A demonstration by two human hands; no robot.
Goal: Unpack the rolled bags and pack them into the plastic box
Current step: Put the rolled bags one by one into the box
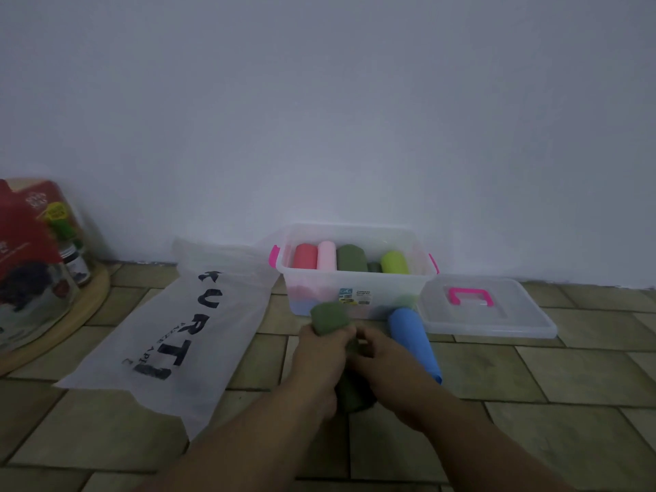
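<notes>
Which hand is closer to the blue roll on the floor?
Right. The right hand sits beside the blue roll; the left hand is farther, across the green roll both grip.

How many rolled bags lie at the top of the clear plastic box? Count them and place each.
5. From left to right: red roll, pale pink roll, large dark green roll, a small dark green roll mostly hidden, lime green roll. More may lie beneath.

Head-worn wide view, forward and down, close above hands (324, 349), toward wall (355, 101)
</notes>
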